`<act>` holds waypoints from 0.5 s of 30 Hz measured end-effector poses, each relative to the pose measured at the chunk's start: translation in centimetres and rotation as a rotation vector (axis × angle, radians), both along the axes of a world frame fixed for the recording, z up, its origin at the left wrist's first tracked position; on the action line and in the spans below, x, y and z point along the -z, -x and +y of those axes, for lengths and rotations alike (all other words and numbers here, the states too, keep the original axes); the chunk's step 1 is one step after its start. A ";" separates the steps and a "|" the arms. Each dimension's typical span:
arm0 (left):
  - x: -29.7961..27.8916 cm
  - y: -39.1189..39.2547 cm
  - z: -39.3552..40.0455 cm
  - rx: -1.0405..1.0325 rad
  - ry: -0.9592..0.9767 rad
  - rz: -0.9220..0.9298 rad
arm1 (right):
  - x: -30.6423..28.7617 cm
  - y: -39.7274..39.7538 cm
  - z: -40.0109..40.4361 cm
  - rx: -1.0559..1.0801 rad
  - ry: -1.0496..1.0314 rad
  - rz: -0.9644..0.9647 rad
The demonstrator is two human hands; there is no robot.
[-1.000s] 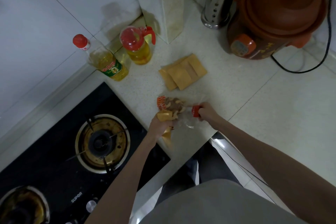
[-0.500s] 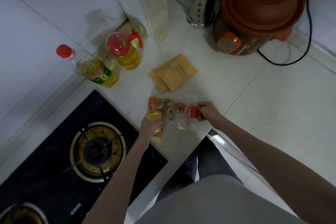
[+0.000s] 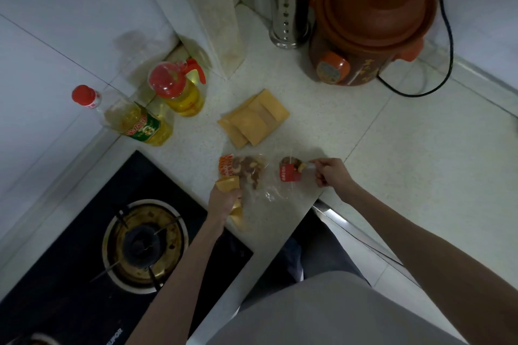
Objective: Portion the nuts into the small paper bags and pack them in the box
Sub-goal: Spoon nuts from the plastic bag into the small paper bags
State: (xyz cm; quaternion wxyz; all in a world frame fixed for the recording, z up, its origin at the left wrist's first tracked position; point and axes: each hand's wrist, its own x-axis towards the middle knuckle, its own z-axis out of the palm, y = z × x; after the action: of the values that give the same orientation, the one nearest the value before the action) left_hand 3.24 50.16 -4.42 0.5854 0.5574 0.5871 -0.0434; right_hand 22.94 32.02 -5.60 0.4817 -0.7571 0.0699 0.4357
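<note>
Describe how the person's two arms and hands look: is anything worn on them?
Both forearms are bare up to the frame edge; no sleeves show. The left hand and the right hand are bare too: no gloves, and no watch, bracelet or ring can be made out in this dim picture. Below the arms, a grey garment covers the body.

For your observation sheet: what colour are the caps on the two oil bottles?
Red, on both oil bottles; head view.
</note>
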 end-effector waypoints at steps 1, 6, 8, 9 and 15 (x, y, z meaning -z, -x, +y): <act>-0.1 0.0 0.0 0.012 -0.008 0.003 | -0.1 -0.1 -0.3 0.016 -0.001 0.005; -0.4 0.2 -0.2 -0.013 -0.003 -0.021 | -0.5 -0.9 -2.1 0.066 0.022 0.004; -0.4 0.2 -0.3 -0.038 -0.010 -0.037 | -0.8 -1.3 -2.8 0.077 0.027 0.005; -0.5 0.2 -0.4 -0.044 -0.015 -0.041 | -1.0 -1.6 -3.1 0.078 0.028 0.004; -0.7 0.4 -0.9 0.066 -0.131 0.082 | -3.6 -2.9 -4.7 0.051 0.036 -0.040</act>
State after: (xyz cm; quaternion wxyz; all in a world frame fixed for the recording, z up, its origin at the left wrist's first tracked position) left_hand 2.88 49.22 -3.73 0.5212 0.6113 0.5937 -0.0469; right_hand 25.81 27.35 -1.98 0.4803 -0.7721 0.0874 0.4069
